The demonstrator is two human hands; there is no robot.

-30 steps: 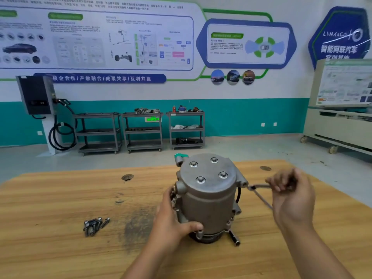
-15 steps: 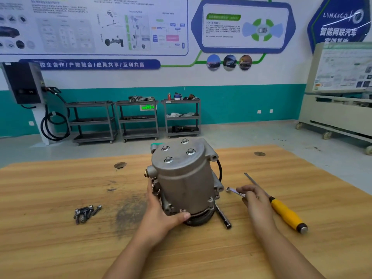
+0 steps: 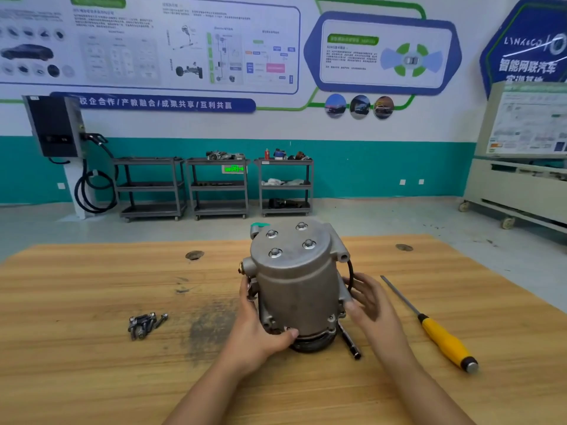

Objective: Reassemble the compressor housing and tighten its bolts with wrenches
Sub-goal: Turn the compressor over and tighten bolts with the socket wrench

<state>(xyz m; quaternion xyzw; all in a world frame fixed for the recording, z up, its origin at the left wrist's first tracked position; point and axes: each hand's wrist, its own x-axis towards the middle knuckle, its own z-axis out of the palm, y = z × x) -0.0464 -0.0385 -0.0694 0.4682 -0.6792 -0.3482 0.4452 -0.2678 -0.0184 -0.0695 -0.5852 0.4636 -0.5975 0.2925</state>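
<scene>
The compressor housing stood on end on the wooden table, the left hand gripping its base; the right hand (blurred) was loosely spread beside it, holding nothing.

The wooden desk carried the compressor upright; loose bolts lay at its 9 o'clock, a yellow-handled screwdriver at 3 o'clock.

I see the compressor on the worktop; bolts lie left of it, a screwdriver right of it, a bar between them, by its base.
</scene>
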